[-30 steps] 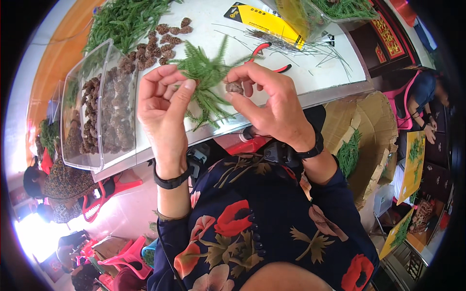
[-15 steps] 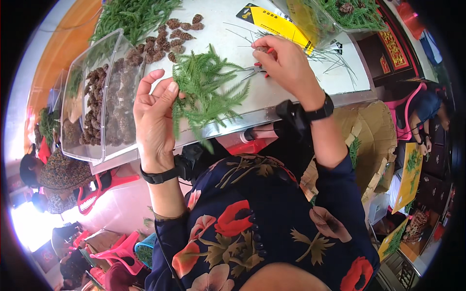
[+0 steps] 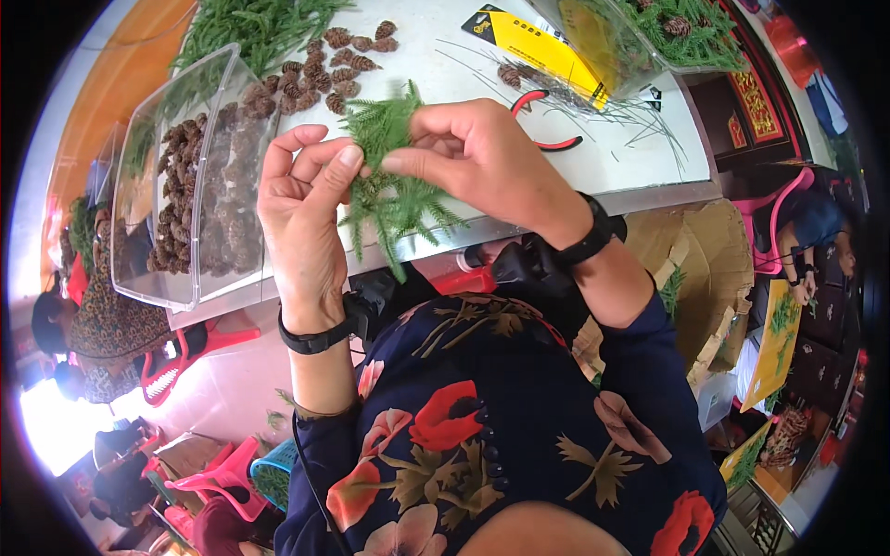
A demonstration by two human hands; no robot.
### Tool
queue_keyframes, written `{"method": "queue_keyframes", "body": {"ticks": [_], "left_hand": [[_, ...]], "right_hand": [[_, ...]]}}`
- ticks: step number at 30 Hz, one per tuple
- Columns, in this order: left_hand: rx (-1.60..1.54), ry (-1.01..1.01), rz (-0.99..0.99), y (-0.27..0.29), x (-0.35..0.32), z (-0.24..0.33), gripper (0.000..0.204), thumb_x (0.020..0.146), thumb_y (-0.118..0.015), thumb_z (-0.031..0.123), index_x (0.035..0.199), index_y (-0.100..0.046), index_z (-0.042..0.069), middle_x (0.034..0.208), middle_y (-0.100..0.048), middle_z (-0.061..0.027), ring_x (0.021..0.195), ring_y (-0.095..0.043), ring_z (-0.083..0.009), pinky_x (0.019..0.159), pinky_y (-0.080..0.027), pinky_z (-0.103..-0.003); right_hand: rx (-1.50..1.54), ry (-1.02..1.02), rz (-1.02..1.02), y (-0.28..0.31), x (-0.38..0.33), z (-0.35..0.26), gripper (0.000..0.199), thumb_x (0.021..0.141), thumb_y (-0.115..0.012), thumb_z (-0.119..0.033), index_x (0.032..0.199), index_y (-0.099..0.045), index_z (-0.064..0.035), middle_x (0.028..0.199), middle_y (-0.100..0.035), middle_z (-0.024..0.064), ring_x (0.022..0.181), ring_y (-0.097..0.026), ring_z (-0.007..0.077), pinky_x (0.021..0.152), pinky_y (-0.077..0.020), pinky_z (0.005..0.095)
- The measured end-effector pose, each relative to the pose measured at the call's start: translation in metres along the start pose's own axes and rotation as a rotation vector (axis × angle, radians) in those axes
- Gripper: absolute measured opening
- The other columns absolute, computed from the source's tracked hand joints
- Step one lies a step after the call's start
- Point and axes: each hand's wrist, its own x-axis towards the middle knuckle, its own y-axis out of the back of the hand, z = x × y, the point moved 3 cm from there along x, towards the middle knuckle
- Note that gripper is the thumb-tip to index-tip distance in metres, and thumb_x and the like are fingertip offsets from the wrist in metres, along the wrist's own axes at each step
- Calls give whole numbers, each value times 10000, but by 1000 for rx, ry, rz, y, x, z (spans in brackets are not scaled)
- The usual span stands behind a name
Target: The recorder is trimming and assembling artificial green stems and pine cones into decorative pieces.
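Note:
A bunch of green, feathery artificial pine sprigs (image 3: 394,208) hangs over the table's near edge. My left hand (image 3: 306,190) pinches its stem end between thumb and forefinger, the other fingers curled loosely. From the right, my right hand (image 3: 487,162) closes on the bunch, thumb and fingertips among the needles close to the left thumb. Leaves partly cover those fingertips. Beyond my right hand lie red-handled pliers (image 3: 561,145), their jaws hidden behind it. A single pine cone (image 3: 509,76) rests beside thin green wires (image 3: 640,119).
More pine cones (image 3: 315,79) are scattered at the back left, by a clear plastic box (image 3: 197,185) of cones. Green sprigs (image 3: 241,32) are heaped behind. A yellow-and-black package (image 3: 533,46) lies at the back. A cardboard box (image 3: 709,269) stands right of the table; other people sit around.
My right hand has left the pliers and pine cone area and moved left onto the sprigs. The pliers and cone now lie uncovered. My left hand keeps its hold.

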Motion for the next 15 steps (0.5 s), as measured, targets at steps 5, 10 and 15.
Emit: {"method": "queue_keyframes", "body": {"ticks": [5, 10, 15], "left_hand": [[-48, 129, 81, -4, -6, 4, 277, 852, -672, 54, 1107, -578, -1, 870, -679, -64, 694, -588, -79, 581, -389, -180], [124, 149, -58, -1, -10, 1, 251, 861, -671, 86, 1095, -621, 9, 826, -673, -36, 635, -528, -48, 557, -352, -167], [278, -10, 18, 2, -13, -1, 209, 841, -685, 55, 1046, -659, 32, 752, -645, -2, 614, -474, -24, 529, -326, -172]], "right_hand": [[176, -128, 102, -7, -1, 14, 164, 864, -674, -118, 772, -616, 3, 598, -436, -92, 545, -335, -13, 466, -254, 189], [249, -154, 92, -14, -2, 11, 147, 873, -661, -98, 795, -623, 21, 630, -491, -87, 561, -373, -21, 477, -280, 174], [259, -88, 103, -19, -4, 11, 117, 879, -652, -86, 860, -641, 29, 681, -560, -62, 591, -416, -31, 492, -310, 161]]}}
